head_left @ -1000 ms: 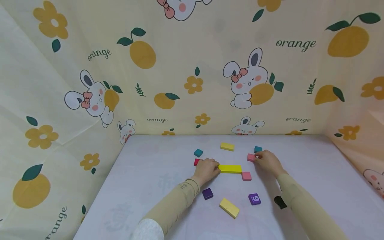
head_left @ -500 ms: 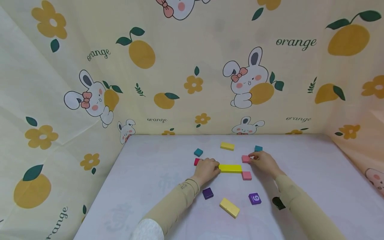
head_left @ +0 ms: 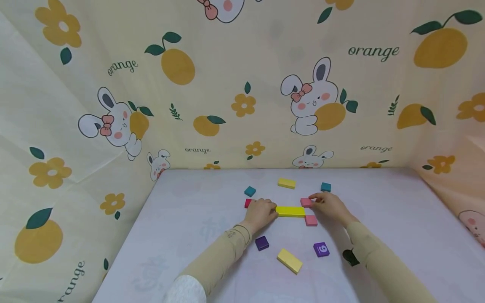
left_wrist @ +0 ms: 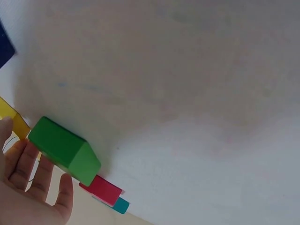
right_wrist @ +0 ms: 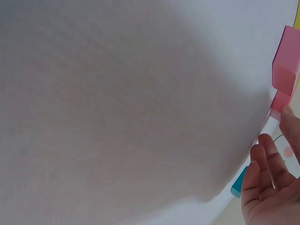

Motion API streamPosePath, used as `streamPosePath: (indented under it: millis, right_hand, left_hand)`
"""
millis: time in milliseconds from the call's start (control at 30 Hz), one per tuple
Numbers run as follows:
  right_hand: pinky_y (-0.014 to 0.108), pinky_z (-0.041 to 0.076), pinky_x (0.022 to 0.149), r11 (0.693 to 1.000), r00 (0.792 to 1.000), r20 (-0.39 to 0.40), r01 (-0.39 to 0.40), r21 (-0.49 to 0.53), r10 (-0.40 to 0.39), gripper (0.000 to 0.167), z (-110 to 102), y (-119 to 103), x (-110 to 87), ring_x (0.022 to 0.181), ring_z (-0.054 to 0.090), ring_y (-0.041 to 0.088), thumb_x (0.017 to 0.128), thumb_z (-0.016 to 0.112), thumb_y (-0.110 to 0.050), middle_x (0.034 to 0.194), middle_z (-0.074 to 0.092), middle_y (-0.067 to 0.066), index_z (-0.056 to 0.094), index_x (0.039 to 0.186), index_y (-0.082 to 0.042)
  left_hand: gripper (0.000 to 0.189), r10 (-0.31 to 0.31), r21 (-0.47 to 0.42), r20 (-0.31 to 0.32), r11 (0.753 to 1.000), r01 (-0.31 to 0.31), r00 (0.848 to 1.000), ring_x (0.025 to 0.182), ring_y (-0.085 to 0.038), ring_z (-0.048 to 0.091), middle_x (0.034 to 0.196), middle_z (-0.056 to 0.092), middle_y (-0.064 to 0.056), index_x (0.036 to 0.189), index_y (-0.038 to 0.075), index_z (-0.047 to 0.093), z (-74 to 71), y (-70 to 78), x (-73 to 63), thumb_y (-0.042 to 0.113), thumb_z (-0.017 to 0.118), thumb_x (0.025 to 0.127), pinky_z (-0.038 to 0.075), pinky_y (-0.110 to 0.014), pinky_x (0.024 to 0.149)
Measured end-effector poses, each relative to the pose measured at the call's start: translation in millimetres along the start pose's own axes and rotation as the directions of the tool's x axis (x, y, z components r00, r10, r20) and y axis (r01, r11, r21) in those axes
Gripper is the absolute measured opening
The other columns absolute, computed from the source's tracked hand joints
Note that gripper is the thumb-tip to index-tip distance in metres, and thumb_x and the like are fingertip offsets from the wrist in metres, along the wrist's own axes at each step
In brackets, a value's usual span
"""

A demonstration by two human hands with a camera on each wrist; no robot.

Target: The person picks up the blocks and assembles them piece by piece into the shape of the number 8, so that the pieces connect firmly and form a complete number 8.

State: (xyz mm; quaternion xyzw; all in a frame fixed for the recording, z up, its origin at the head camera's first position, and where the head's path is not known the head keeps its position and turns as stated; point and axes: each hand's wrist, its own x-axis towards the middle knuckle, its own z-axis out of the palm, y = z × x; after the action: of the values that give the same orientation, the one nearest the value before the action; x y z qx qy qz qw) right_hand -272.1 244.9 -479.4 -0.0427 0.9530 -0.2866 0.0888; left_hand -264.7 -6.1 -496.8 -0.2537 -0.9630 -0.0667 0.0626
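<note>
A long yellow block (head_left: pixel 290 211) lies mid-table, and my left hand (head_left: pixel 260 214) holds its left end between thumb and fingers. Beside those fingers in the left wrist view is a green block (left_wrist: pixel 63 147) with a sloped end, hidden under the hand in the head view. My right hand (head_left: pixel 330 206) pinches a small pink block (head_left: pixel 306 202) at the yellow block's far right corner; whether the two touch is unclear. A second pink block (head_left: pixel 311 220) sits at the near right corner. In the right wrist view, the right thumb meets the pink pieces (right_wrist: pixel 286 61).
Behind the hands lie a teal block (head_left: pixel 250 191), a pale yellow block (head_left: pixel 286 183) and another teal block (head_left: pixel 326 187). A red block (head_left: pixel 248 203) is left of my left hand. Nearer are dark purple (head_left: pixel 262 243), yellow (head_left: pixel 289 261), numbered purple (head_left: pixel 321 249) and black (head_left: pixel 350 257) pieces.
My right hand has slid the pink block leftward and slightly nearer, up to the yellow block's far right corner. The left hand has stayed in place.
</note>
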Motion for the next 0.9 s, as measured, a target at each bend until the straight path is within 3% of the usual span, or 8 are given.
streamPosePath:
  millis: [333, 900]
  right_hand:
    - [0.044, 0.049, 0.085, 0.999, 0.999, 0.025, -0.037, 0.013, 0.037, 0.030, 2.6, -2.5, -2.1, 0.094, 0.053, 0.028, 0.090, 0.059, -0.016, 0.109, 0.062, 0.018, 0.062, 0.119, -0.007]
    - [0.038, 0.051, 0.077, 1.000, 1.000, 0.018, -0.012, -0.017, 0.012, 0.031, 2.2, -1.8, -3.0, 0.084, 0.054, 0.021, 0.089, 0.061, -0.019, 0.103, 0.064, 0.015, 0.062, 0.118, -0.007]
  left_hand:
    - [0.025, 0.009, 0.011, -0.003, 1.000, -0.009, 1.000, 0.080, -0.010, 0.060, 0.093, 0.069, 0.007, 0.106, 0.021, 0.069, -2.5, 0.6, -1.2, 0.036, 0.061, 0.087, 0.044, -0.024, 0.071]
    - [0.032, -0.020, -0.026, 0.041, 0.999, 0.021, 0.999, 0.081, -0.009, 0.058, 0.096, 0.069, 0.006, 0.111, 0.020, 0.068, -5.5, 0.0, -2.4, 0.039, 0.062, 0.086, 0.042, -0.024, 0.072]
